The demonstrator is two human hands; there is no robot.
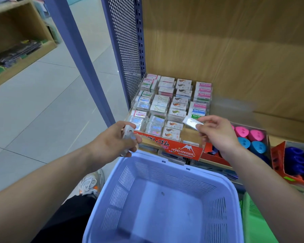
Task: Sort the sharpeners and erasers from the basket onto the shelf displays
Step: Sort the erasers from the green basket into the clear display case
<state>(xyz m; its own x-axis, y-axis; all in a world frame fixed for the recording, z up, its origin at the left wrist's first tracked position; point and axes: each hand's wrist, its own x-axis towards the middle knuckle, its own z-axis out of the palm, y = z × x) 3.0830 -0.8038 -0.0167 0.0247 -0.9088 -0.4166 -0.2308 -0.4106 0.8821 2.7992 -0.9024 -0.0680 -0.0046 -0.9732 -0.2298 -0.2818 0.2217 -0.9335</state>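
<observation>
A lilac plastic basket (223,179) sits below the shelf, and its floor shows nothing inside. Above it stands a clear tiered eraser display (167,106) with a red "Hard Eraser" front, filled with rows of boxed erasers. My right hand (218,135) pinches a white wrapped eraser (191,122) over the display's front right compartments. My left hand (116,141) grips several clear-wrapped erasers (128,135) at the display's front left corner. Pink and blue sharpeners (249,139) fill a red box to the right.
A second red box with dark blue sharpeners (297,163) stands at the far right. A perforated purple shelf upright (125,50) rises left of the display. A green basket (256,216) sits at the lower right. My shoe (89,185) rests on the tiled floor.
</observation>
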